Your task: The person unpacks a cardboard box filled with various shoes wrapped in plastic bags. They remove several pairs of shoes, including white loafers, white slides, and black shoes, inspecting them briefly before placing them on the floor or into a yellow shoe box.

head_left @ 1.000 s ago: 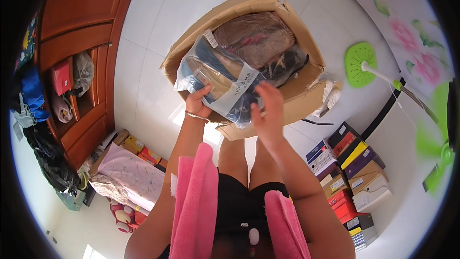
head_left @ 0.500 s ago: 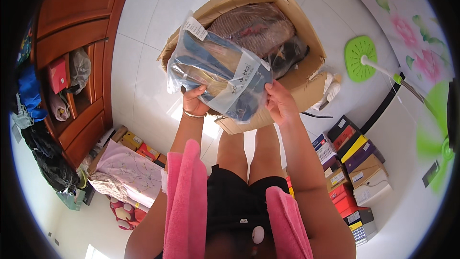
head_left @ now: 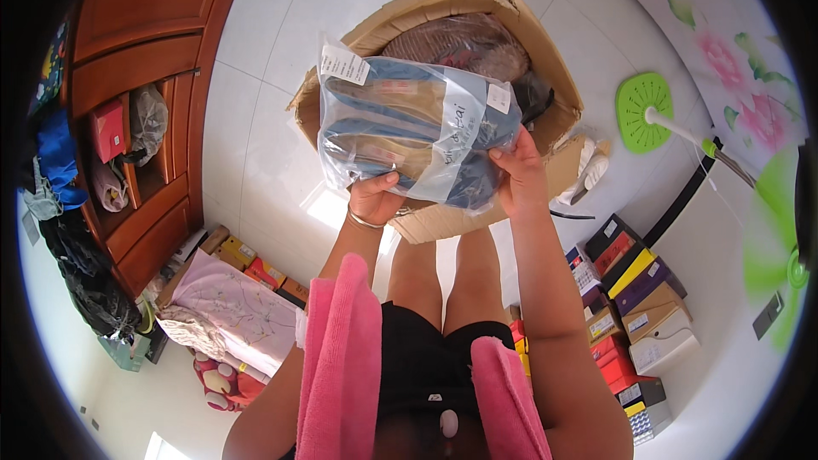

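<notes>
A pair of blue shoes with tan insoles (head_left: pixel 417 132), sealed in a clear plastic bag, is held up in front of me by both hands. My left hand (head_left: pixel 376 198) pinches the bag's near left edge, thumb on top. At the near right corner, my right hand (head_left: pixel 521 172) grips the bag the same way. A white label and a pale printed band show through the plastic. Below the bag stands an open cardboard box (head_left: pixel 555 51), partly hidden by it. Inside the box lie a brown ribbed item in clear plastic (head_left: pixel 460 38) and a dark wrapped item (head_left: pixel 535 98).
Stacked shoe boxes (head_left: pixel 643 285) line the right wall, near a green fan (head_left: pixel 767 264). A green flat-headed mop (head_left: pixel 643 111) and white shoes (head_left: pixel 590 172) lie right of the carton. On the left stands a reddish wooden cabinet (head_left: pixel 141 8). A pink towel (head_left: pixel 341 358) hangs over my front.
The bagged shoes have moved right and been turned flatter toward me, so both shoes show more fully. Both hands moved right with them, keeping their grip.
</notes>
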Demonstrator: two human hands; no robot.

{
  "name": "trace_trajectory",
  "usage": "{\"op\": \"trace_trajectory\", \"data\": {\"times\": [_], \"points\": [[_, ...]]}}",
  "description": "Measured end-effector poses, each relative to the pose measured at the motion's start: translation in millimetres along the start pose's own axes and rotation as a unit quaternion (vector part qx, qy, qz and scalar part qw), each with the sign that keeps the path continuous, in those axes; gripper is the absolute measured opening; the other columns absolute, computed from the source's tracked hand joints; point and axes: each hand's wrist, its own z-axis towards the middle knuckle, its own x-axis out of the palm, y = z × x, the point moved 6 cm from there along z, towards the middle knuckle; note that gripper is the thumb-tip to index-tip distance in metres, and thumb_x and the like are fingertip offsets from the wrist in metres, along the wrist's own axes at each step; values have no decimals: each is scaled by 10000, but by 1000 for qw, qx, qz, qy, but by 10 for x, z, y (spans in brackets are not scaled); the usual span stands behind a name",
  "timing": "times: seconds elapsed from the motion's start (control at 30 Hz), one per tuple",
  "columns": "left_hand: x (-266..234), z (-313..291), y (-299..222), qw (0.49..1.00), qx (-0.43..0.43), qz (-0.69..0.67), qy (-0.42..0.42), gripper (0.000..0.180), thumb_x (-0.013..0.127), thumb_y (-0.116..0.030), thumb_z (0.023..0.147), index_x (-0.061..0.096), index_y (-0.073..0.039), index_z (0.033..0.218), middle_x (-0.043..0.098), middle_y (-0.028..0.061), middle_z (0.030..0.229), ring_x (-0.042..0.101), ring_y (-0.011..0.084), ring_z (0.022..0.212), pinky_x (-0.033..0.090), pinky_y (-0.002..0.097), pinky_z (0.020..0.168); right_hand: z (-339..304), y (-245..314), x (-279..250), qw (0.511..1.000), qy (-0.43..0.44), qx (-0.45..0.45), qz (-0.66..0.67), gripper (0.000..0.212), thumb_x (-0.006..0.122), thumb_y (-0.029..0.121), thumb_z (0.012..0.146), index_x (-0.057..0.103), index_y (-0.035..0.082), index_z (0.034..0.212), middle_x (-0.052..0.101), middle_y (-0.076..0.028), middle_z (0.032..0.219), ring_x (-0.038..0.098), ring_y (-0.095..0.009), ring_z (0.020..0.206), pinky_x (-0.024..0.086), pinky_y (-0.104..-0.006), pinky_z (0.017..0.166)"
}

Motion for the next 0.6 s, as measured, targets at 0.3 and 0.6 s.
{"op": "trace_trajectory", "data": {"times": [0.3,0.6], "points": [[-19,-31,54,1000,-8,-15,-20,619,611,63,744,445,-66,1326,515,111,1322,453,311,1264,322,489,1084,-63,-31,-72,1000,1,1,-13,622,554,-143,767,422,23,1352,559,-67,1266,538,-171,1159,413,-301,1002],[-168,-276,48,999,-34,4,-30,609,601,67,739,463,-62,1318,539,119,1302,479,313,1246,334,482,1083,-288,-210,-151,998,-4,58,0,663,518,-147,771,379,25,1396,524,-67,1311,534,-169,1162,424,-286,969]]}}
